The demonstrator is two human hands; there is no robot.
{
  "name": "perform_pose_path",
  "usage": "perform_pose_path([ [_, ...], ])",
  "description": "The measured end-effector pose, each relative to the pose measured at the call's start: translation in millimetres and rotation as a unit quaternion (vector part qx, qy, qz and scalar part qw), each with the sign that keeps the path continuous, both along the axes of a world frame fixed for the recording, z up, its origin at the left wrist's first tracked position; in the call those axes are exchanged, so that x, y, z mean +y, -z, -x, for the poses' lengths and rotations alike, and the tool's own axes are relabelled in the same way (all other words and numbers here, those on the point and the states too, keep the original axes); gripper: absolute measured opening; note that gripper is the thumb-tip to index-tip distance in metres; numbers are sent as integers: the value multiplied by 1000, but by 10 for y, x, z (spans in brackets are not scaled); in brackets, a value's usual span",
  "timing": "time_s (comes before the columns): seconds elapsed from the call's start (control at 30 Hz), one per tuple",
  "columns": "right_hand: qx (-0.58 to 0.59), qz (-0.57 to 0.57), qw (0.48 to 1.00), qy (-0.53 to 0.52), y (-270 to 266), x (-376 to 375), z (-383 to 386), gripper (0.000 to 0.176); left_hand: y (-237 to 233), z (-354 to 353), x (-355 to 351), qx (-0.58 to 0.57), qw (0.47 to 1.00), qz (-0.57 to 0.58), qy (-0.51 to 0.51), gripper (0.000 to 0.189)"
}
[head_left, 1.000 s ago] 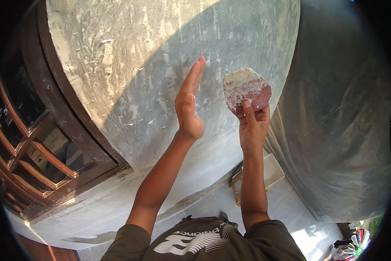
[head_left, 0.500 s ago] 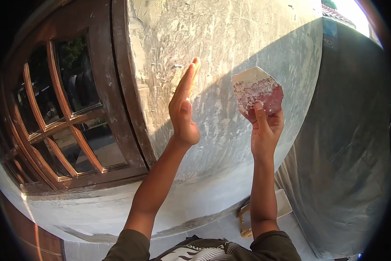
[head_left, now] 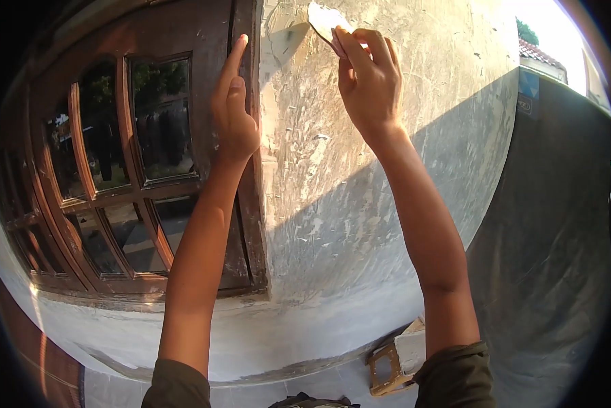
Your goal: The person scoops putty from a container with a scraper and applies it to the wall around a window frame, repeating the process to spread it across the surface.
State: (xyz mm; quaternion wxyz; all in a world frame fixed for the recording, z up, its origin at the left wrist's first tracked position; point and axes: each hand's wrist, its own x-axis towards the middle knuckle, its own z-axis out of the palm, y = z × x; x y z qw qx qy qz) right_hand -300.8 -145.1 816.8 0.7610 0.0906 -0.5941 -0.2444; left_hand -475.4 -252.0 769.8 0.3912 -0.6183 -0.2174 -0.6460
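Observation:
My right hand [head_left: 373,81] is raised high and closed on a flat putty spreader [head_left: 324,24], a thin reddish plate smeared with white putty. Its pale edge is up at the sunlit, patchy plastered wall [head_left: 333,156], near the top of the view, and it casts a shadow to the left. My left hand [head_left: 235,115] is held upright with fingers stretched out, holding nothing. It overlaps the brown wooden window frame [head_left: 248,238], just left of the wall's edge.
Glass panes [head_left: 161,122] in brown bars fill the left side. A large dark sheet [head_left: 550,224] hangs at the right. Low down, a small wooden stool [head_left: 386,370] with a pale board-like thing [head_left: 410,350] stands on the tiled floor.
My right hand has moved up and left, turning the spreader from facing me to its edge at the wall. My left hand has shifted left and up to the window frame. The view has turned slightly left.

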Motion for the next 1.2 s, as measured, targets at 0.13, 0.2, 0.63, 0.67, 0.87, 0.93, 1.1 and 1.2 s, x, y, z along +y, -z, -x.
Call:
perform_pose_path([
  [0.13,-7,-13,997,75,25,25,107,34,8,24,16,2,1000,-23,8,53],
  [0.2,-46,-1,992,114,77,-3,90,33,10,19,-3,4,999,-18,-26,54],
  [0.63,-169,42,982,77,815,-420,-180,29,27,83,44,55,998,-34,-1,57],
  [0.67,-137,34,989,36,713,-440,-213,32,35,76,36,43,999,-19,-1,60],
  [0.87,0,-2,998,57,-142,-122,-86,30,42,70,5,39,999,-7,-16,63],
  [0.93,5,-8,996,90,-158,-89,-13,32,47,83,10,40,999,-10,-23,63],
  [1.1,-39,22,994,95,-9,-175,181,21,58,70,38,-3,999,-29,16,56],
  [1.2,-53,19,993,100,96,-239,182,12,62,54,19,-1,1000,-31,4,56],
])
